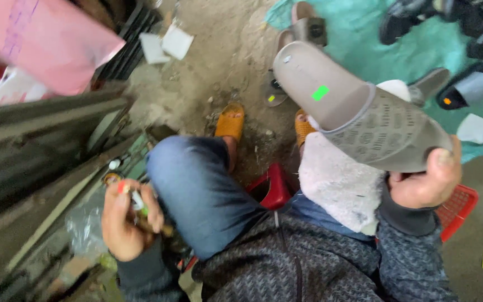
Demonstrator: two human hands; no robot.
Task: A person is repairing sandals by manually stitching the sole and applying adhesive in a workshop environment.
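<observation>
Head view: seated person, knees up, both hands busy.
Right hand (423, 182): clamped on the heel end of a grey slide sandal (359, 109), held up over the right knee, sole partly upward.
Left hand (124, 221): closed round a small pen-like tool (140, 206), low by the left thigh.
Handling: sandal looks light, soft, bendy foam; grip the thick sole edge, not the strap.
Cloth (339, 182): white, fluffy, draped on the knee under the sandal.

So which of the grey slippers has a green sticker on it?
The grey slipper held up in the right hand. A bright green sticker sits on its sole. The other grey slippers lie on the ground and show none.
</observation>
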